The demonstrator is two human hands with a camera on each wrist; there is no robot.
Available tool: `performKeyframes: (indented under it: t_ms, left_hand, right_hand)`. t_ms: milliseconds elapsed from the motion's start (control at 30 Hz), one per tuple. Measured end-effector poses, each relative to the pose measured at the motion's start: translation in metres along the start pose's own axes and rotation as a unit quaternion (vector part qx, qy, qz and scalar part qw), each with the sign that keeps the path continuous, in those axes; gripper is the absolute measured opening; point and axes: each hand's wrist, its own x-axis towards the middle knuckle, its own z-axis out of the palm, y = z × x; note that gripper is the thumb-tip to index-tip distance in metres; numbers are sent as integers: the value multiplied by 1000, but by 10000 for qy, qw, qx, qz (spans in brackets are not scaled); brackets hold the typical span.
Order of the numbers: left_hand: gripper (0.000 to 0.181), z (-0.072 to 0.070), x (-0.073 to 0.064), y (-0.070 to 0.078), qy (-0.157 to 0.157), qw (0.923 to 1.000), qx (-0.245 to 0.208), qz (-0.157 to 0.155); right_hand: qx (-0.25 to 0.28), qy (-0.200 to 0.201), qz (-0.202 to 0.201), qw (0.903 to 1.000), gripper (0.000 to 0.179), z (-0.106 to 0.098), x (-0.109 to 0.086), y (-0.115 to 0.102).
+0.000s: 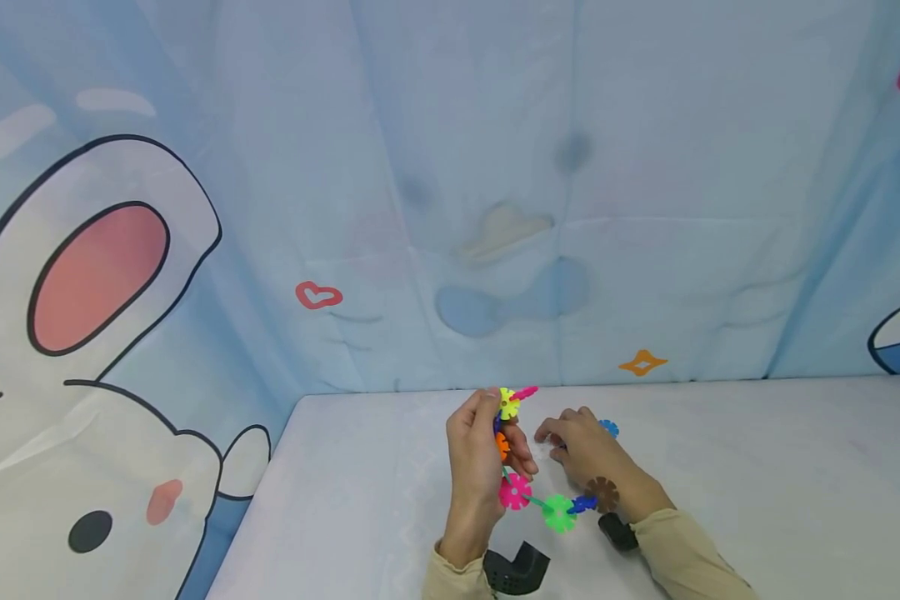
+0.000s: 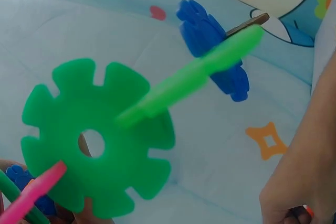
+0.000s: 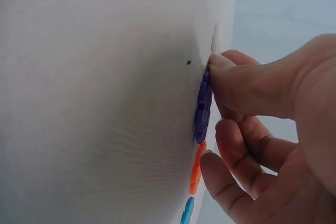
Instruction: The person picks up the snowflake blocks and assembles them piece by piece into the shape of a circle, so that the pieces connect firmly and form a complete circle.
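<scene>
My left hand holds up a chain of slotted plastic snowflake discs, gripping it near the yellow disc. Down from there hang an orange disc, a pink disc, a green disc, a blue disc and a brown disc in front of the right forearm. Close up in the left wrist view, the green disc joins a second green one seen edge-on. Low on the table, my right hand pinches the edge of a purple disc between thumb and finger.
Loose discs lie on the white table by the right hand: an orange one, a light blue one and a white one. Black wrist mounts sit on both forearms. A printed blue curtain hangs behind the table.
</scene>
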Motion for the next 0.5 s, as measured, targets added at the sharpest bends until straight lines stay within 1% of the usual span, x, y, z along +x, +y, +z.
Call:
performKeyframes:
  t_ms: [100,233,400,500]
  left_hand:
    - [44,0,0,0,-8,10000,31,10]
    - [44,-1,0,0,-43,10000,49,38]
    - [44,-1,0,0,-58,9999,63,52]
    - [44,-1,0,0,-53,9999,79,64]
  right_hand:
    - [-25,-70,65,10000,21,0,0,-2]
    - [56,-194,183,9996,24,-2,2,-2]
    - [568,-296,295,9975,30,-5,3,3]
    - [780,-314,121,9964,29,-5,3,9]
